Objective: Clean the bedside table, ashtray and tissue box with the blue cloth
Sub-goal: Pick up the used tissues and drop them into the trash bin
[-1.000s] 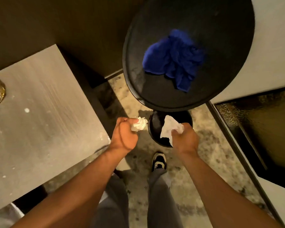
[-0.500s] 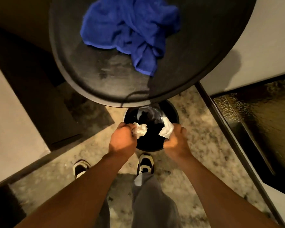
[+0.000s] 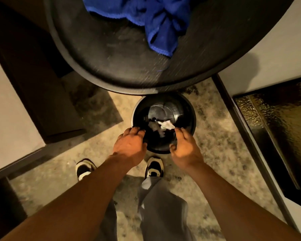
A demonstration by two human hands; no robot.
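The blue cloth [image 3: 156,20] lies crumpled on the round black bedside table [image 3: 111,54] at the top of the view. Below the table's edge stands a small round black bin [image 3: 188,117] on the floor, with crumpled white tissues [image 3: 165,126] lying inside it. My left hand [image 3: 129,146] hovers over the bin's near-left rim, fingers spread, holding nothing. My right hand [image 3: 184,148] is at the near-right rim, fingers apart and empty. No ashtray or tissue box is in view.
A pale bed or bench surface [image 3: 9,108] with a dark frame lies at the left. A dark glossy panel [image 3: 276,129] and a white wall run along the right. My two shoes [image 3: 154,166] stand on the mottled floor just behind the bin.
Both hands held crumpled white tissues over the bin; they have since spread their fingers and the tissues now lie inside. The view has moved closer to the table and bin.
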